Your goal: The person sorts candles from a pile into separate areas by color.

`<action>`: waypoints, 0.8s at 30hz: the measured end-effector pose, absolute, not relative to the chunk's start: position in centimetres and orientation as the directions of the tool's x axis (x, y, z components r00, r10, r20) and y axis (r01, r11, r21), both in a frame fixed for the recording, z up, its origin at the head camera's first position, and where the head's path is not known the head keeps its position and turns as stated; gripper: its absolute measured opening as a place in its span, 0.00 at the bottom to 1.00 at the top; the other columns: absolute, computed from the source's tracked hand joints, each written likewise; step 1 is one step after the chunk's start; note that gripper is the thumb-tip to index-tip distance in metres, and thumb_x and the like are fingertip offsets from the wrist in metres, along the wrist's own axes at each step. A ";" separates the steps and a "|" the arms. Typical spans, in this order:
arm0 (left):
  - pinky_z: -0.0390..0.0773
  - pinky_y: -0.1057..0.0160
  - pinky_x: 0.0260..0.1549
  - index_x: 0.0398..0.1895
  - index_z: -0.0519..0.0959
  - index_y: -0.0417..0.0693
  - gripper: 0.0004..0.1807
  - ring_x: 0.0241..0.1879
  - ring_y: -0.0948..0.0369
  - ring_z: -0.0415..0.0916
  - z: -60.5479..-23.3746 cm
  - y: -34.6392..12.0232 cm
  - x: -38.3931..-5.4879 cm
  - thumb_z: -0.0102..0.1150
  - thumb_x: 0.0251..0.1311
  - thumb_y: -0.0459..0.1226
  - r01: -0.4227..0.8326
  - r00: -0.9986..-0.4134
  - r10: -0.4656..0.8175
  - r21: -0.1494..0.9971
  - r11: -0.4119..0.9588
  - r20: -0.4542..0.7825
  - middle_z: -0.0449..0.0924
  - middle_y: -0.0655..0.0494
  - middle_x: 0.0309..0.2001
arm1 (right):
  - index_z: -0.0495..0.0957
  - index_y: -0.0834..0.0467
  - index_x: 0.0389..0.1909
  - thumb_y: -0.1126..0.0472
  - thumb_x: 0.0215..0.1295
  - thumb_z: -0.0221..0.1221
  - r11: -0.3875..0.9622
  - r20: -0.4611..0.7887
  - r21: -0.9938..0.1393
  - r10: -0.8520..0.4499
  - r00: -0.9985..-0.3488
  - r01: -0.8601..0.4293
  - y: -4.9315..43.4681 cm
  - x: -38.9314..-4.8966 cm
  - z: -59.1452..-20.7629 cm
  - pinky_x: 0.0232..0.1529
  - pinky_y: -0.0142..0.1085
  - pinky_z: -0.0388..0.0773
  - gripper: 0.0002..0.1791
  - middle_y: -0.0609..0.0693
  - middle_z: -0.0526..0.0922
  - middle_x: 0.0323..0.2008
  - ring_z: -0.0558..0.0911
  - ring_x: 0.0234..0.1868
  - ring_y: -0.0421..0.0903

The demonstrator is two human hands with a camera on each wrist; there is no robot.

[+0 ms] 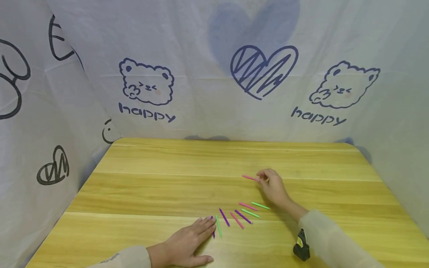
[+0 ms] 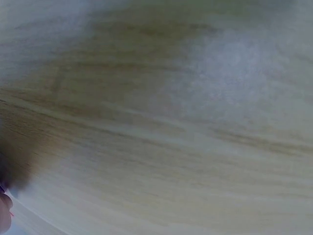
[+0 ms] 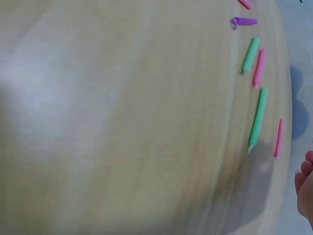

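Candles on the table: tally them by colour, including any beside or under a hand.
Pink candles: 3
Green candles: 3
Purple candles: 3, one partly covered by the left hand
Total: 9

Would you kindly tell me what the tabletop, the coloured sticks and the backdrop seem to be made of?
Tabletop: wood or wood-look laminate with a soft sheen, showing streaked grain.
Coloured sticks: probably smooth wax, judging by wick-like tips.
Backdrop: likely matte cloth, given its creases.

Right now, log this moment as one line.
left grip: over purple stick | right grip: near farthest pink stick | other sticks: on table
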State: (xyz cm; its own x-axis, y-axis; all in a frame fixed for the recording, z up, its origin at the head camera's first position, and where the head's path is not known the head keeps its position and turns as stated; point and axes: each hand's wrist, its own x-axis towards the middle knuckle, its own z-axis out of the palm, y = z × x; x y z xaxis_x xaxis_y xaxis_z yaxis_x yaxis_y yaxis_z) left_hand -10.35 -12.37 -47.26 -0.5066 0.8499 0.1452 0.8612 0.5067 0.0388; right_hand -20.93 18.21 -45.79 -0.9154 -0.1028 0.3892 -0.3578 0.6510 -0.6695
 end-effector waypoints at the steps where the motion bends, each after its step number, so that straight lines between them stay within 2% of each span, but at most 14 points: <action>1: 0.68 0.55 0.62 0.63 0.66 0.36 0.41 0.65 0.50 0.64 -47.3 -12.4 -10.4 0.37 0.64 0.62 0.861 -0.506 0.850 0.038 0.507 0.145 0.65 0.41 0.65 | 0.78 0.67 0.35 0.71 0.57 0.60 0.652 0.384 -0.670 -0.105 -0.917 -0.355 18.2 -20.8 -45.8 0.29 0.27 0.71 0.05 0.55 0.78 0.30 0.74 0.33 0.46; 15: 0.67 0.55 0.63 0.64 0.64 0.36 0.41 0.66 0.50 0.62 -47.2 -12.4 -10.2 0.36 0.64 0.62 0.854 -0.520 0.845 0.062 0.517 0.126 0.63 0.41 0.66 | 0.78 0.67 0.35 0.73 0.54 0.61 0.644 0.371 -0.678 -0.115 -0.921 -0.354 18.6 -18.1 -46.5 0.28 0.25 0.72 0.07 0.52 0.78 0.29 0.74 0.31 0.42; 24: 0.66 0.54 0.63 0.65 0.63 0.37 0.41 0.67 0.49 0.61 -47.0 -12.3 -10.2 0.36 0.64 0.62 0.845 -0.535 0.839 0.088 0.528 0.100 0.62 0.41 0.67 | 0.78 0.66 0.33 0.74 0.51 0.63 0.626 0.400 -0.683 -0.111 -0.910 -0.377 18.2 -16.0 -47.1 0.26 0.25 0.73 0.07 0.49 0.77 0.27 0.71 0.28 0.35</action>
